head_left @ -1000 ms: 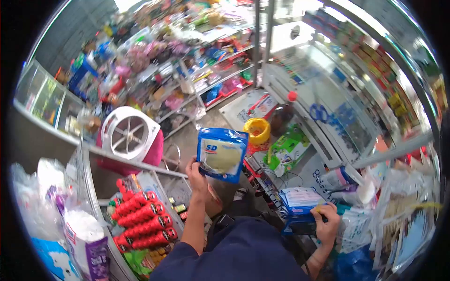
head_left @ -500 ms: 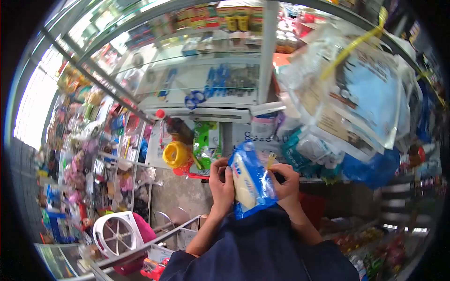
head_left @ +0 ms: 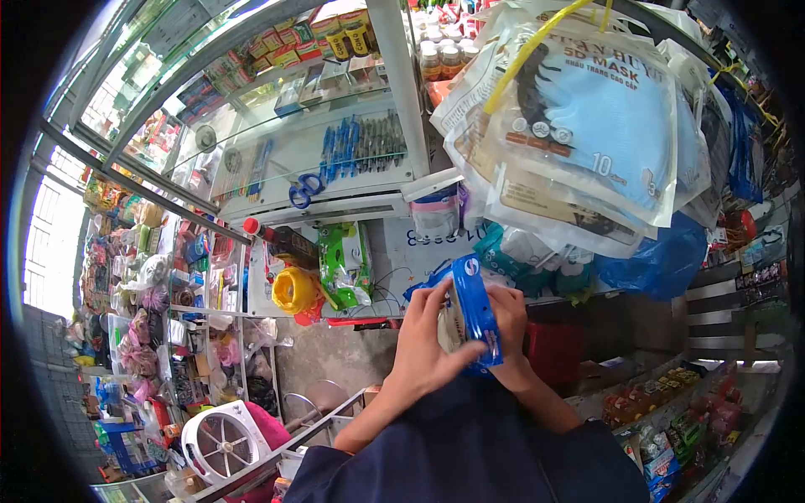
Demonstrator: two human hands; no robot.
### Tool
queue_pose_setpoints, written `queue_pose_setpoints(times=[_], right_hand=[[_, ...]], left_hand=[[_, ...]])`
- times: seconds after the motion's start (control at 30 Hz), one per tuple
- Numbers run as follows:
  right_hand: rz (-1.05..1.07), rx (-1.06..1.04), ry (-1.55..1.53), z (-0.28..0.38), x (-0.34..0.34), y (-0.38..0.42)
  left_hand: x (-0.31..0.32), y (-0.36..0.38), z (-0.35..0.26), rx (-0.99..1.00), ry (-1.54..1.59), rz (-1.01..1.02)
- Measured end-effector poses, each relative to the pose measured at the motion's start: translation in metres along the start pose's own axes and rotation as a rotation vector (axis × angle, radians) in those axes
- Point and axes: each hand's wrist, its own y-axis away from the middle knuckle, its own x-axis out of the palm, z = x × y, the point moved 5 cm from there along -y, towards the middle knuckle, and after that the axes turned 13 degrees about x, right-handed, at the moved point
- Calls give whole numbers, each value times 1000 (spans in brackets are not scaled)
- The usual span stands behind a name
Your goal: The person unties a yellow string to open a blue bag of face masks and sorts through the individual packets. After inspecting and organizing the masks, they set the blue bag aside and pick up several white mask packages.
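Observation:
Between my hands, at the lower middle, is a blue plastic package [head_left: 476,306] with a pale panel, tilted so its narrow side faces up. My left hand [head_left: 432,339] holds it from the left, fingers over the pale side and thumb across the lower front. On the right side my right hand [head_left: 507,323] grips it, its fingers partly behind the package. Beyond it on the counter [head_left: 390,260] lie a green packet [head_left: 345,264], a yellow tape roll [head_left: 294,290] and a dark bottle with a red cap [head_left: 285,241].
Clear bags of masks [head_left: 604,126] hang at the upper right, above a blue plastic bag [head_left: 658,260]. A glass display case [head_left: 335,201] holds pens and scissors [head_left: 305,191]. A white fan [head_left: 225,444] stands at the lower left, near a metal rail.
The package has turned from its broad pale face to its narrow side. My left hand has moved across its front. The view has shifted, and the hanging mask bags appear larger.

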Motion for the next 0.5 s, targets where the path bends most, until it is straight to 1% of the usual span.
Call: queue_pose_setpoints(times=[0.1, 0.2, 0.3, 0.4, 0.43, 0.5], right_hand=[[-13, -14, 80, 0, 3, -2], [-8, -11, 60, 16, -7, -14], [32, -27, 28, 2, -3, -12], [64, -39, 15, 2, 1, -13], [55, -49, 34, 1, 3, -13], [39, -74, 72, 0, 10, -16]], left_hand=[[7, -4, -23, -54, -150, -35], [4, -1, -14, -135, -24, -22], [2, 7, 26, -170, 144, -50], [-2, 4, 14, -44, 16, 4], [-3, -3, -7, -83, 23, -11], [6, -5, -10, -66, -38, -17]])
